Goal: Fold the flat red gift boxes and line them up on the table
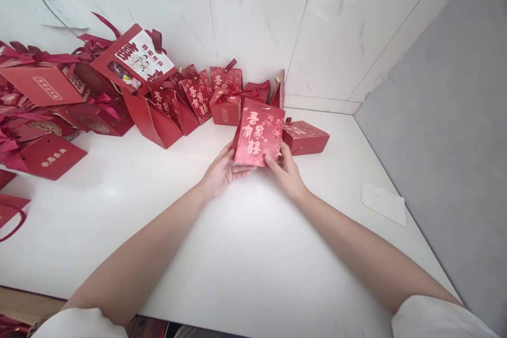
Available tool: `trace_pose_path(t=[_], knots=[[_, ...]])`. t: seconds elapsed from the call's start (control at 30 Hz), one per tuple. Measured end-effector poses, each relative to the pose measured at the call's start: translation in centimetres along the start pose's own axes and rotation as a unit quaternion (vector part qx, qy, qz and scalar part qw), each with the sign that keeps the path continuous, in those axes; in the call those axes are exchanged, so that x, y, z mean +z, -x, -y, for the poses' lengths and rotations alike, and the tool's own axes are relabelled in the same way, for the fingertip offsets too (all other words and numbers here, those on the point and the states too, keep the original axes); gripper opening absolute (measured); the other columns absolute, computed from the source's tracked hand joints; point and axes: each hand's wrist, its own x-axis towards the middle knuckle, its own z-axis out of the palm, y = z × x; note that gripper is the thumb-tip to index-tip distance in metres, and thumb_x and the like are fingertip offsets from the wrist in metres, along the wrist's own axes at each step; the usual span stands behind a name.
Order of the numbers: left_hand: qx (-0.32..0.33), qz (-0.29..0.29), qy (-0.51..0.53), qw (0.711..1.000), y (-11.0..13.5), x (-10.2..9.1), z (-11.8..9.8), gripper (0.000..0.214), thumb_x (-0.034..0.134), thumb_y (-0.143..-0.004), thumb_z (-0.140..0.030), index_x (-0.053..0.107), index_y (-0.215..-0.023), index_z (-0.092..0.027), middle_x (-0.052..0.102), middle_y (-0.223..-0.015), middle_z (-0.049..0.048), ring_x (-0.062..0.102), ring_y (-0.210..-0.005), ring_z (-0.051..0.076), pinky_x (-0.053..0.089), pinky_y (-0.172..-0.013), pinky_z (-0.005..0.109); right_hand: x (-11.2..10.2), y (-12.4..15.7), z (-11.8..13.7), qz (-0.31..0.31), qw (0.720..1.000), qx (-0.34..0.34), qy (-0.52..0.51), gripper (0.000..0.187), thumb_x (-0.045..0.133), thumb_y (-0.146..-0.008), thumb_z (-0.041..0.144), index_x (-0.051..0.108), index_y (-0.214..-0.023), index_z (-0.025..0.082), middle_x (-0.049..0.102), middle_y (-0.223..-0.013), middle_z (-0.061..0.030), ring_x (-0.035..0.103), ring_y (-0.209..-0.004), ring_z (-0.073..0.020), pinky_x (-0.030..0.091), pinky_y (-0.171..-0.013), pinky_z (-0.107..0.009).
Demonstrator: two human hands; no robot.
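Between my two hands is a red gift box (259, 134) with pale gold Chinese characters, its printed front tilted up toward me. My left hand (222, 171) supports its lower left corner, fingers reaching under the bottom edge. At the lower right, my right hand (288, 171) grips it with the thumb on the front and the fingers behind. Just behind it to the right, another red box (307, 137) lies on its side on the white table (253, 264). A small red box with a ribbon bow (225, 108) stands close behind on the left.
Several red gift boxes (198, 97) line the marble-patterned wall (257, 16). One taller box with a white label (144, 55) leans among them, and more ribboned boxes (43, 84) pile up at left. A white paper (383, 203) lies near the right edge, beside a grey wall (451, 116).
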Motion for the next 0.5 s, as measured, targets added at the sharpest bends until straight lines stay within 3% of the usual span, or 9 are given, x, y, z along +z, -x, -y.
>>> trace_pose_path(t=[0.1,0.23,0.37,0.5], knots=[[0.037,-0.011,-0.014,0.999,0.21,0.34,0.20,0.059,0.046,-0.092,-0.060,0.030,-0.143,-0.035,0.059,-0.135,0.0086,0.069,-0.104,0.026,0.059,-0.083,0.045,-0.02,0.07,0.38,0.019,1.000,-0.016,-0.001,0.060,0.055,-0.092,0.051,0.037,-0.145,0.028,0.046,-0.147,-0.0077,0.054,-0.123,-0.0253,0.047,-0.102,-0.040],[0.036,-0.020,-0.027,0.999,0.30,0.42,0.19,0.059,0.058,-0.088,-0.054,0.039,-0.138,-0.029,0.061,-0.132,0.0094,0.068,-0.105,0.026,0.059,-0.083,0.044,-0.05,0.42,0.99,0.069,0.996,-0.061,0.017,0.064,0.059,-0.090,0.050,0.039,-0.146,0.027,0.040,-0.152,-0.0064,0.036,-0.141,-0.0255,0.032,-0.117,-0.043],[0.027,-0.008,-0.004,1.000,0.07,0.07,-0.04,0.068,0.032,-0.090,-0.071,0.052,-0.132,-0.021,0.066,-0.122,0.0143,0.067,-0.105,0.031,0.058,-0.082,0.050,-0.13,0.69,1.02,0.147,0.986,-0.077,0.006,0.081,0.067,-0.086,0.048,0.024,-0.154,0.030,0.029,-0.159,-0.0042,0.028,-0.146,-0.0251,0.026,-0.120,-0.044],[0.031,-0.014,0.043,0.999,0.08,0.35,-0.21,0.072,0.028,-0.089,-0.074,0.052,-0.135,-0.023,0.063,-0.129,0.0132,0.063,-0.111,0.031,0.056,-0.086,0.049,-0.20,0.65,0.75,0.178,0.980,-0.084,-0.037,0.075,0.059,-0.092,0.047,0.020,-0.155,0.033,0.024,-0.161,-0.0011,0.025,-0.147,-0.0243,0.026,-0.121,-0.043]])
